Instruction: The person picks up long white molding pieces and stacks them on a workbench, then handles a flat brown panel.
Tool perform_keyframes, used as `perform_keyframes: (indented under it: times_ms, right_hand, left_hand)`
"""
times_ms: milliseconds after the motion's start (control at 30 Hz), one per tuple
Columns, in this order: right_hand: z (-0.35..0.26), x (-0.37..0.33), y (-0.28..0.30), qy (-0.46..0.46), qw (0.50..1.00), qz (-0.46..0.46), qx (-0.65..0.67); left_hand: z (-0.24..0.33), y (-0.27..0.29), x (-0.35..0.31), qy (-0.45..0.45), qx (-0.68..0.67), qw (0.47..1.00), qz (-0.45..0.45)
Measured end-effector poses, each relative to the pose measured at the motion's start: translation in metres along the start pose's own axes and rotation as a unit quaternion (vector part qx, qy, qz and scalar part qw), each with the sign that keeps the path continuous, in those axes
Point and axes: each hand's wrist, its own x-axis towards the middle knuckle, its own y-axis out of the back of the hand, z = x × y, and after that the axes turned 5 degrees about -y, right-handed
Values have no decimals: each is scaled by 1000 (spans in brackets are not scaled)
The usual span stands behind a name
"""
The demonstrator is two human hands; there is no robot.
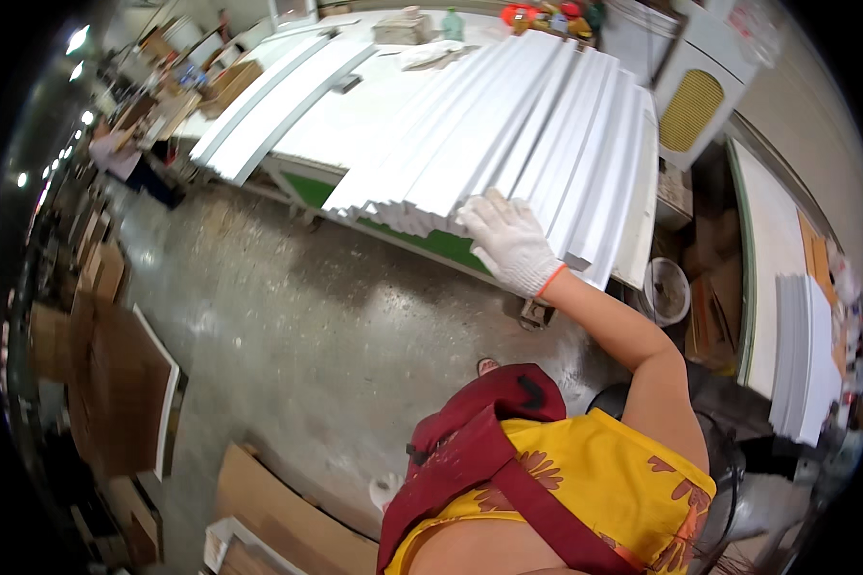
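Note:
My right hand [511,241], in a white knit glove with an orange cuff, lies on the near ends of a stack of long white strips [508,115]. Its fingers are stretched out over the top of the strips, with the thumb apart; no strip is gripped. The strips lie side by side in a fanned pile on a white-topped workbench [302,129], their near ends jutting over its front edge. Of my left hand [386,491] only a small white patch, apparently glove, shows beside the dark red apron [451,431]; its fingers are hidden.
Two separate strips [292,105] lie at the bench's left. A white bucket [666,290] stands right of the bench, near cardboard boxes [714,316]. More strips [804,355] rest on a side table. Cardboard sheets [115,383] stand at left. A person [125,158] stands far left.

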Motion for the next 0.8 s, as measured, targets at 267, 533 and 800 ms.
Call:
perform_keyframes:
  times_ms: [267, 533, 800]
  right_hand:
    - [-20, 6, 1, 17, 999, 10, 30]
    - [-23, -4, -20, 19, 994, 24, -105]
    - [-187, -30, -48, 125, 960, 85, 234]
  left_hand:
    - [-3, 15, -20, 43, -114, 992, 36]
    - [-68, 114, -10, 51, -228, 968, 92]
    - [-88, 176, -20, 31, -377, 909, 172]
